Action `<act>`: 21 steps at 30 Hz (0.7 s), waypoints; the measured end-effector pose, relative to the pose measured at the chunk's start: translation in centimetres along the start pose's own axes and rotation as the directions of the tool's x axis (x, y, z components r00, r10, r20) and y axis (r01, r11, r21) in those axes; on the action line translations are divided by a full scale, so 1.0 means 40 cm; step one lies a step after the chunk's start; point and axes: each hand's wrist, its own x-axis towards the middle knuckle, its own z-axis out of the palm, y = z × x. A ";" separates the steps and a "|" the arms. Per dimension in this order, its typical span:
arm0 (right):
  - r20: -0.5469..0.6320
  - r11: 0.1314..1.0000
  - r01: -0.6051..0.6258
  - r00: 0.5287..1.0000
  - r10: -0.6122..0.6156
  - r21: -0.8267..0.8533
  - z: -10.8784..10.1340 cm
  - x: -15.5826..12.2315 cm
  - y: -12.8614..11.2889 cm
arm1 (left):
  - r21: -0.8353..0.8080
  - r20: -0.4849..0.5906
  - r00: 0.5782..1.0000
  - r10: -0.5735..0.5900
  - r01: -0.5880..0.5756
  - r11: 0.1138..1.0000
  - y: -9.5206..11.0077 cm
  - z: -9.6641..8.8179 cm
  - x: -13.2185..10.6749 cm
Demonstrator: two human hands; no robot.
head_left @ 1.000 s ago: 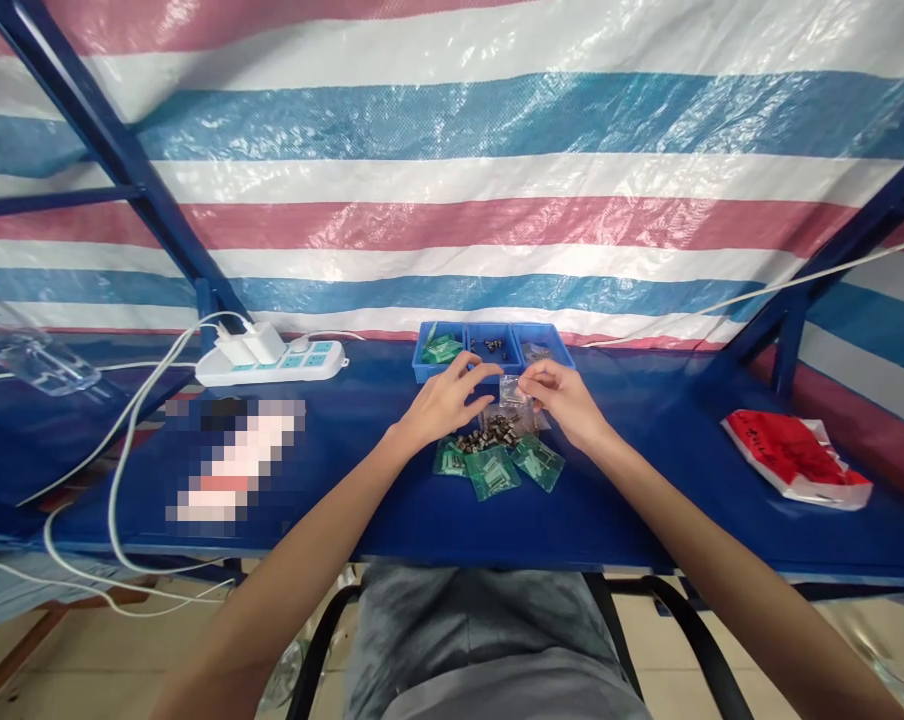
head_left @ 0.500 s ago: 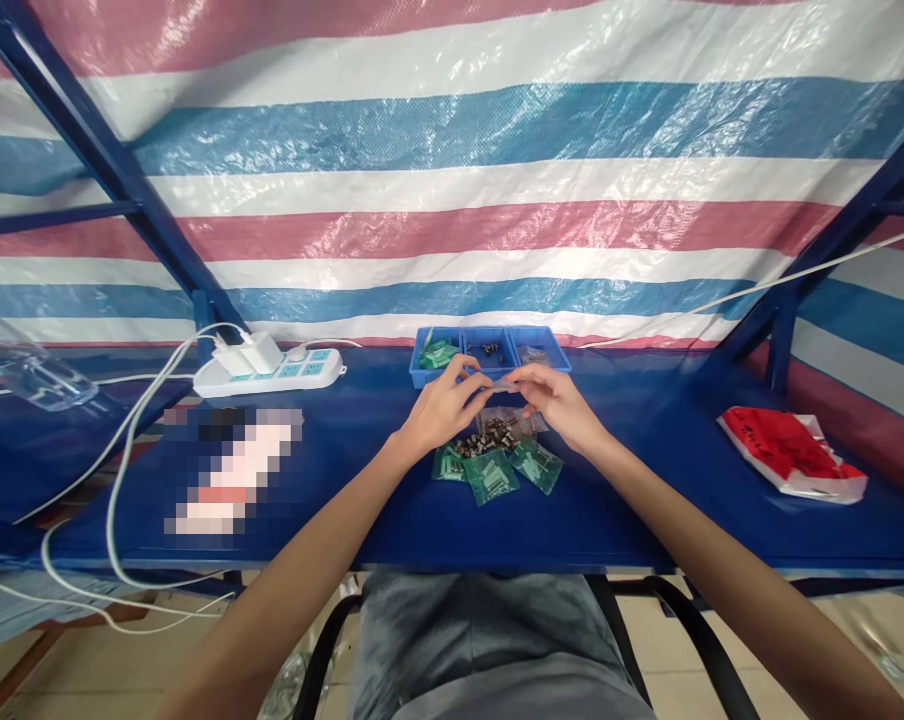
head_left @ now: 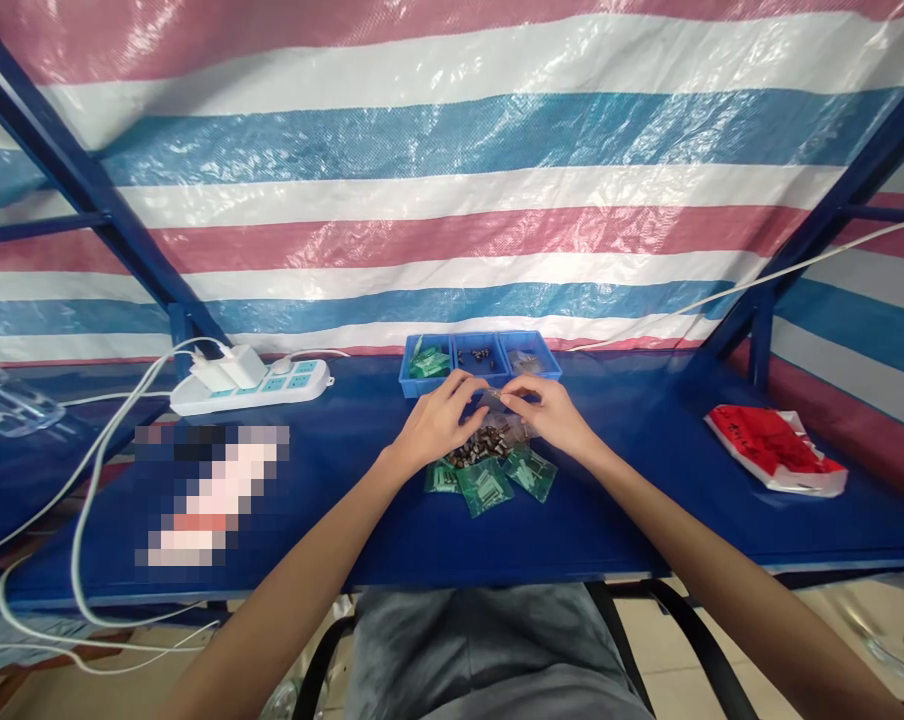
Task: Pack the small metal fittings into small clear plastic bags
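My left hand [head_left: 438, 420] and my right hand [head_left: 549, 413] meet over the middle of the blue table [head_left: 392, 510], both pinching a small clear plastic bag [head_left: 495, 398] between their fingertips. Just below the hands lies a heap of small dark metal parts [head_left: 483, 445]. Three green packets [head_left: 489, 484] lie side by side at the near edge of that heap. Behind the hands stands a blue three-compartment tray [head_left: 479, 361] with green packets on the left, dark parts in the middle and clear bags on the right.
A white power strip [head_left: 249, 386] with plugged chargers and trailing white cables sits at the back left. A red and white bag [head_left: 774, 450] lies at the right. A clear plastic container [head_left: 6, 402] is at the far left. Striped tarpaulin hangs behind on blue frame bars.
Both hands lifted the clear bag slightly and drew their fingertips together on it. The view has shifted a little to the right and up.
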 end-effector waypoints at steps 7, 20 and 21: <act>0.030 0.934 -0.237 0.971 0.238 0.266 0.010 -0.001 -0.007 | 0.111 0.055 0.996 0.077 -0.082 0.990 -0.011 0.006 -0.001; 0.105 0.942 -0.214 0.976 0.193 0.258 0.014 -0.010 -0.017 | 0.308 -0.059 0.993 0.106 -0.083 0.948 0.015 0.024 -0.003; 0.068 0.953 -0.175 0.984 0.164 0.247 0.015 -0.009 -0.012 | 0.295 -0.070 0.993 0.096 -0.072 0.953 0.012 0.023 -0.003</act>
